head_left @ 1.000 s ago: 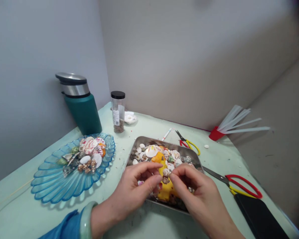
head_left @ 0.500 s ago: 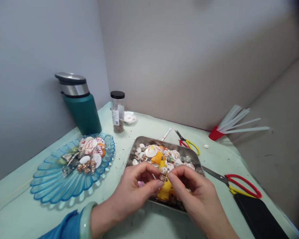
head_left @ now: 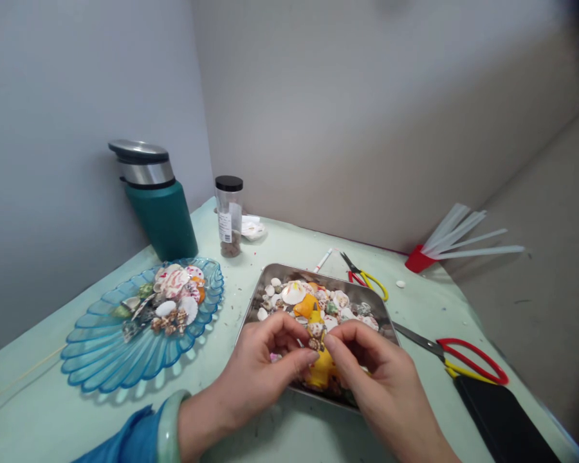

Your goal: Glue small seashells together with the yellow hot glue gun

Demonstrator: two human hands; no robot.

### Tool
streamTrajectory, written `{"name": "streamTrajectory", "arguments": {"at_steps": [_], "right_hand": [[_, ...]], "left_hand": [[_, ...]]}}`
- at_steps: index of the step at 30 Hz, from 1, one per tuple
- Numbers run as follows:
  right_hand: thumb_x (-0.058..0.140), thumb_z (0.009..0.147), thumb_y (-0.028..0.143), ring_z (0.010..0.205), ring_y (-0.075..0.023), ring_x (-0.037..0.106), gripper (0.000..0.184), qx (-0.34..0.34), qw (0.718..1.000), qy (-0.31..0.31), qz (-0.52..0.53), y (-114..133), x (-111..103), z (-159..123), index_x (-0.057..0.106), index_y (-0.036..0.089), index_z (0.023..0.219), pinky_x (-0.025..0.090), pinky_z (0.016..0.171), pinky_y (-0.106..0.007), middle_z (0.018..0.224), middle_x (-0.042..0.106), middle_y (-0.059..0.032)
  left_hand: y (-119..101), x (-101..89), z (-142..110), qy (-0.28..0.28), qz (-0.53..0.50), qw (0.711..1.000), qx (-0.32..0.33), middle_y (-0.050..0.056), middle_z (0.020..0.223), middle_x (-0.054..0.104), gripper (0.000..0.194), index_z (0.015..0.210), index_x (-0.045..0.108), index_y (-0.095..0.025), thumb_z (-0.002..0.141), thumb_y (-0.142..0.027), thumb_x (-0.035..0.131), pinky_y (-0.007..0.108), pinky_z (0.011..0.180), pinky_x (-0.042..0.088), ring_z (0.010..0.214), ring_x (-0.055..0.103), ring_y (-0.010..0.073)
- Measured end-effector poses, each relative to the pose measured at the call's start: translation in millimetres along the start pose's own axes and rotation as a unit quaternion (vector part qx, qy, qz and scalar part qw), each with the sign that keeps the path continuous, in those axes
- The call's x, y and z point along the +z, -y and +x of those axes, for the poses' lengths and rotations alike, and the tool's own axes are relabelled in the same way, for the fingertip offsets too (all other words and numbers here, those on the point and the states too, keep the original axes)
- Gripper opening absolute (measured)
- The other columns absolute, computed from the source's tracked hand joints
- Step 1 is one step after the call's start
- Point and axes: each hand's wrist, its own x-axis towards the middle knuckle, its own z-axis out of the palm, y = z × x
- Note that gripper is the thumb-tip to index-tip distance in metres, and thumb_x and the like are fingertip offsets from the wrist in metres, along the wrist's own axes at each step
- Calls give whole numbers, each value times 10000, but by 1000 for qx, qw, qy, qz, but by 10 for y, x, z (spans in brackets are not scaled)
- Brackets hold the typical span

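Observation:
Above the near part of the metal tray (head_left: 390,321), small brown-and-white spotted snail shells (head_left: 317,332) are pinched between my fingertips. My left hand (head_left: 270,360) grips them from the left, thumb and forefinger closed. From the right, my right hand (head_left: 383,373) closes its thumb and forefinger at their edge. Just behind and below the fingers is a yellow object (head_left: 322,370), partly hidden, so I cannot tell its kind. Many loose shells lie in the tray, among them a white scallop shell (head_left: 294,293) and an orange shell (head_left: 306,305).
A blue scalloped plate (head_left: 106,360) with shells stands left. Behind are a green bottle (head_left: 161,218) and a black-lidded jar (head_left: 229,218). Small scissors (head_left: 367,280), larger red-and-yellow scissors (head_left: 473,360), a black flat object (head_left: 504,421) and a red cup (head_left: 419,259) holding translucent sticks (head_left: 453,231) are right.
My hands keep the same pinch on the small shells, which have turned slightly. The whole view has shifted a few pixels.

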Motion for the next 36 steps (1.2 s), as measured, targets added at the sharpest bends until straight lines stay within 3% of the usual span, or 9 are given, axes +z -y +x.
{"name": "streamTrajectory", "arguments": {"at_steps": [8, 18, 24, 30, 36], "right_hand": [[554, 858, 354, 468, -101, 425, 233, 26, 999, 6, 34, -42, 42, -12, 576, 185, 698, 354, 398, -197, 587, 503, 18], [557, 856, 324, 540, -125, 489, 207, 9, 1000, -2, 9, -57, 25, 9, 581, 192, 699, 401, 468, -209, 627, 547, 9], [518, 895, 273, 616, -142, 531, 177, -60, 998, -7, -33, -63, -21, 17, 569, 201, 742, 422, 562, -243, 702, 572, -1], [491, 911, 193, 658, -143, 530, 170, -137, 988, 13, -74, -56, -19, 21, 551, 198, 753, 407, 601, -255, 729, 565, -6], [468, 916, 168, 687, -150, 532, 155, -157, 984, 34, -78, -24, -25, 15, 532, 199, 779, 416, 624, -266, 757, 558, -17]], "left_hand": [[43, 4, -6, -3, 5, 1000, 10, 25, 614, 673, 101, 781, 599, -153, 772, -239, 652, 266, 541, 517, 559, 656, 169], [30, 12, -3, -6, 16, 1000, 9, 23, 683, 649, 117, 762, 587, -156, 754, -235, 674, 271, 583, 510, 616, 642, 164], [-21, -7, 5, -15, -33, 999, 5, 3, 736, 610, 195, 868, 561, -171, 795, -326, 656, 255, 590, 494, 643, 627, 150], [-10, -41, 28, -35, 42, 994, 90, 52, 895, 628, 201, 953, 703, -182, 854, -317, 594, 252, 629, 483, 691, 603, 141], [-46, -53, 39, -32, 61, 992, 102, 59, 780, 636, 208, 928, 754, -150, 851, -265, 599, 261, 659, 480, 706, 602, 161]]}}
